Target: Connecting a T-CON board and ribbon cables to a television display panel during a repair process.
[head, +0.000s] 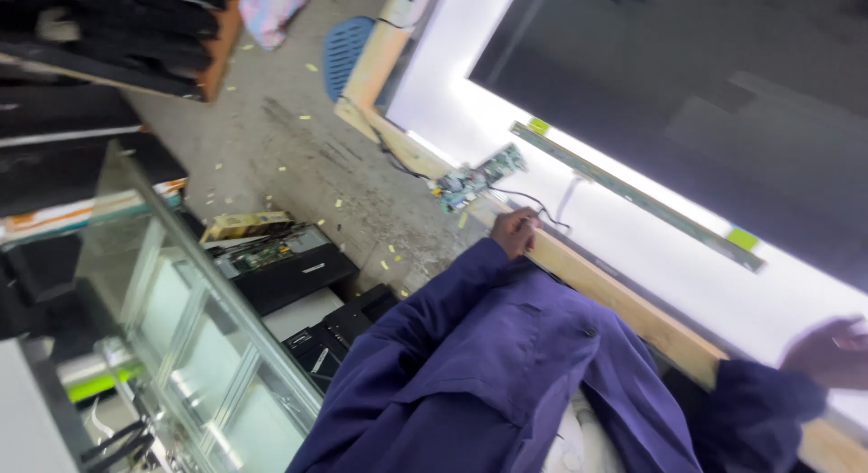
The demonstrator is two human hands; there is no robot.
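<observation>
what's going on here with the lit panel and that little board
A person in a dark blue jacket leans over a glowing white panel set in a wooden frame. The left hand grips black wires at the frame's edge, which lead to a small green circuit board. The right hand rests on the lit surface. A long thin strip lies across the panel.

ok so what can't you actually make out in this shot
- Right hand, head view: blurred and cut by the right edge; its grip is unreadable.
- Left hand: fingers curl over the wooden frame edge by the black wire; contact unclear.
- Green circuit board: parts too small.
- Glass cabinet: contents blurred by reflections.
</observation>
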